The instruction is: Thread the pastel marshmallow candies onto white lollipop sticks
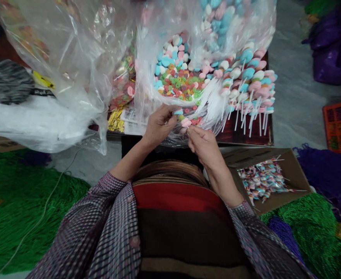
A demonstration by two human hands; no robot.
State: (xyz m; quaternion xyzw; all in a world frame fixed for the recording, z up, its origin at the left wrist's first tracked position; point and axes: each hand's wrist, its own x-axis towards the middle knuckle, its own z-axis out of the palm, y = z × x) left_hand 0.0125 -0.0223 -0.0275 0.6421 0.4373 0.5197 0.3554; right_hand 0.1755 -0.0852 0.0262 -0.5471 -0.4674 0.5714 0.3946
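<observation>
Between thumb and fingers, my left hand pinches a blue candy at the near side of an open plastic bag. My right hand is closed just to the right and slightly nearer, its fingertips beside pink candies; what it grips is too small to make out. Beyond both hands lie small ring candies in green, orange and red, with blue, pink and white candies behind them. Loose white sticks lie to the right of the rings.
Candy skewers on sticks are piled on the table's right end. A cardboard box of wrapped candy sits below it. Large clear bags cover the left. An orange crate and green strands are on the floor.
</observation>
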